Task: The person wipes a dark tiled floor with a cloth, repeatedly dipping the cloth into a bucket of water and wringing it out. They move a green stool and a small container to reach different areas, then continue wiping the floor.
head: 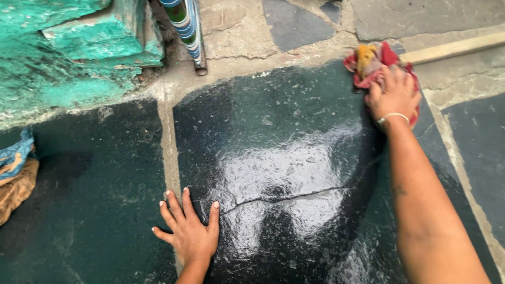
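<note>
Left hand (188, 231): flat, fingers spread, on wet dark stone floor (284, 173).
Right hand (393, 94): pressed palm-down on rag (371, 60), fingers closed over it.
Rag: red and yellow, crumpled, at slab's far edge.
Hidden: rag partly under hand.

Rag (374, 62): red with a yellow patch. Floor slabs (273, 158): dark green-black, wet sheen, pale grey-beige joints. Wall (63, 58): flaking turquoise paint. Pole (187, 26): blue, white and green bands. Stick (452, 48): pale cream. Cloth (16, 173) at left edge: blue over tan-orange. Bangle (392, 117): white.
</note>
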